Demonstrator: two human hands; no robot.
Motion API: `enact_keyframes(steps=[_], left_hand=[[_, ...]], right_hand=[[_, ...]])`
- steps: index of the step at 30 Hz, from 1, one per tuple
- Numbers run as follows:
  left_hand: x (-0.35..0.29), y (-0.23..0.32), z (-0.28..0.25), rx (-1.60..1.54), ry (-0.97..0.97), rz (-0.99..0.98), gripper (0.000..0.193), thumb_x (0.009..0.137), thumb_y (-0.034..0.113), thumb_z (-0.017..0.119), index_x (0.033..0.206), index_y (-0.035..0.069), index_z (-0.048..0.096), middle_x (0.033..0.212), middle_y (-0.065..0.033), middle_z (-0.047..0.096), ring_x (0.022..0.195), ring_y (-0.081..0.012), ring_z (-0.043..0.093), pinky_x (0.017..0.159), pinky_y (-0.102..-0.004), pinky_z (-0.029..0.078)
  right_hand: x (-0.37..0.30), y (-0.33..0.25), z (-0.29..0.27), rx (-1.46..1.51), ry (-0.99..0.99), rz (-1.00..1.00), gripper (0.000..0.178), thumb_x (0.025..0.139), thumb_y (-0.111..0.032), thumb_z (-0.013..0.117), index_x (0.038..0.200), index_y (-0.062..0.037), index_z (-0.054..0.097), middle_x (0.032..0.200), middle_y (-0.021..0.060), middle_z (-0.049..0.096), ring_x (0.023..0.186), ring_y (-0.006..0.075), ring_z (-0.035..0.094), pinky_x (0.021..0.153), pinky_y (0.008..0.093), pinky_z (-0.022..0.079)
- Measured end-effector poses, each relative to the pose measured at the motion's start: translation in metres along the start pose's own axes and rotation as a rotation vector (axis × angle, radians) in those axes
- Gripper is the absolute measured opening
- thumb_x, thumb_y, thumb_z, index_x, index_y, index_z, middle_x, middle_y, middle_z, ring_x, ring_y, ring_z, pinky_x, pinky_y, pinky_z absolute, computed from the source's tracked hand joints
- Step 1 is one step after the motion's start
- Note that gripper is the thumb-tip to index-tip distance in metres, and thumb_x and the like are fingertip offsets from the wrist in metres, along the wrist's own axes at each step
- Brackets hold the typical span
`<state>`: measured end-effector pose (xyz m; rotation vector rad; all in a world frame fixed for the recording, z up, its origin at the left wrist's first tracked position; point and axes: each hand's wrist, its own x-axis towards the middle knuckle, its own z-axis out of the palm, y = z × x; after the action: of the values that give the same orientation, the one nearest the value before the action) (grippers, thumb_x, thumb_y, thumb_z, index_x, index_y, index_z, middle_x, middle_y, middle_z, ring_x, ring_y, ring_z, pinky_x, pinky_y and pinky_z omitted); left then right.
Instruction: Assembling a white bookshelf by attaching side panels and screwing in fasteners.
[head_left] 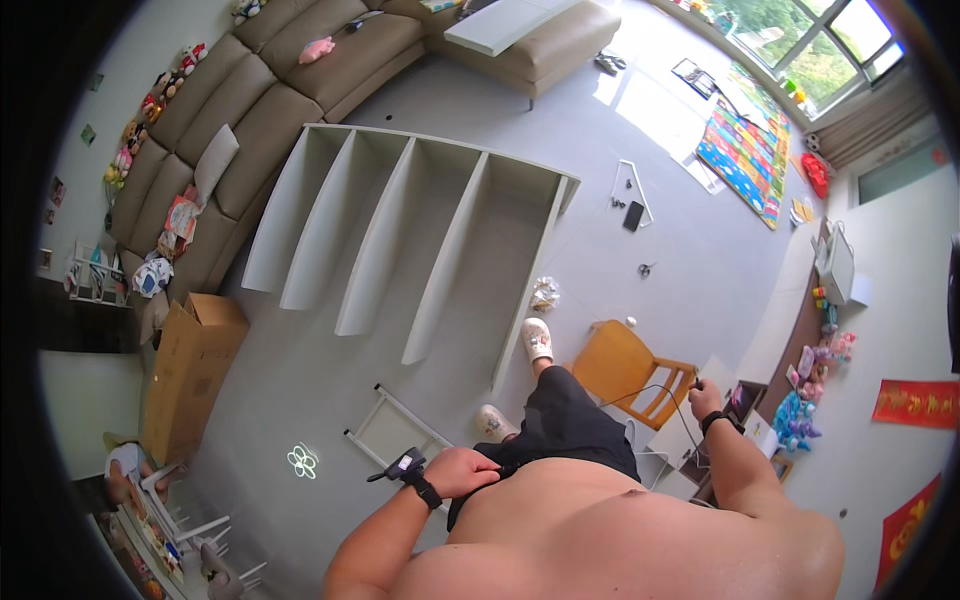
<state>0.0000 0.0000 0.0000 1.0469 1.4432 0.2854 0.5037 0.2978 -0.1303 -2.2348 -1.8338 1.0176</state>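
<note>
My right hand (706,399) is out to the right, closed around the end of a thin dark cable (655,388), beside the backrest of a wooden chair (612,362). The cable droops over the chair toward my black shorts (580,425). At my waist, my left hand (464,472) is closed at the front of the waistband; what its fingers hold, if anything, is hidden. A white shelf unit (410,140) with several upright panels lies on the floor ahead. Between it and my left arm lies a small white frame (398,422).
A brown sofa (200,85) runs along the far left, with a cardboard box (195,370) near it. On the floor ahead to the right are a black phone (633,215), scissors (646,270) and a colourful mat (745,160). A person (125,475) sits at far left.
</note>
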Motion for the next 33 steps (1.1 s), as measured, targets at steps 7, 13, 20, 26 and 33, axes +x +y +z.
enact_keyframes(steps=[7, 13, 20, 26, 33], left_hand=[[-0.05, -0.023, 0.058, 0.512, 0.455, 0.463, 0.011, 0.073, 0.022, 0.068, 0.074, 0.012, 0.072, 0.07, -0.0057, 0.068, 0.07, -0.028, 0.065, 0.079, -0.0422, 0.048], [-0.036, -0.004, 0.085, 0.447, 0.431, 0.49, 0.011, 0.071, 0.021, 0.07, 0.076, 0.011, 0.073, 0.07, -0.0065, 0.069, 0.073, -0.029, 0.066, 0.078, -0.0433, 0.049], [-0.024, -0.041, 0.123, -0.425, -0.195, 0.113, 0.021, 0.093, 0.019, 0.07, 0.107, 0.003, 0.073, 0.1, -0.0094, 0.074, 0.091, -0.0176, 0.069, 0.083, -0.031, 0.053], [0.066, -0.17, 0.153, -0.777, 0.716, -0.287, 0.031, 0.098, 0.015, 0.059, 0.125, -0.001, 0.058, 0.106, -0.0063, 0.069, 0.084, -0.0102, 0.058, 0.077, -0.0252, 0.048], [0.162, -0.229, 0.163, -0.874, 1.044, -0.414, 0.04, 0.096, 0.017, 0.062, 0.131, 0.001, 0.051, 0.107, -0.0029, 0.06, 0.083, -0.0094, 0.052, 0.074, -0.0242, 0.044]], right_hand=[[-0.132, 0.022, 0.001, 0.018, -0.039, 0.048, 0.025, 0.08, -0.012, 0.057, 0.099, 0.0017, 0.066, 0.08, 0.0127, 0.068, 0.076, 0.0212, 0.065, 0.07, 0.0341, 0.051], [-0.118, 0.038, -0.023, -0.003, 0.003, 0.034, 0.022, 0.083, -0.013, 0.055, 0.097, 0.0004, 0.066, 0.083, 0.0164, 0.07, 0.079, 0.0295, 0.067, 0.073, 0.0391, 0.052], [-0.045, 0.083, 0.026, 0.052, 0.027, 0.264, 0.021, 0.083, -0.017, 0.064, 0.093, 0.0007, 0.068, 0.085, 0.0163, 0.071, 0.082, 0.0271, 0.068, 0.075, 0.0387, 0.052], [0.038, 0.159, 0.055, -0.015, 0.194, 0.384, 0.053, 0.081, -0.043, 0.079, 0.105, 0.0039, 0.07, 0.1, 0.0205, 0.073, 0.094, 0.0307, 0.07, 0.086, 0.0394, 0.053], [0.076, 0.184, 0.104, 0.089, 0.134, 0.477, 0.063, 0.081, -0.04, 0.084, 0.12, 0.0037, 0.061, 0.108, 0.0174, 0.069, 0.098, 0.0271, 0.067, 0.085, 0.0379, 0.054]])
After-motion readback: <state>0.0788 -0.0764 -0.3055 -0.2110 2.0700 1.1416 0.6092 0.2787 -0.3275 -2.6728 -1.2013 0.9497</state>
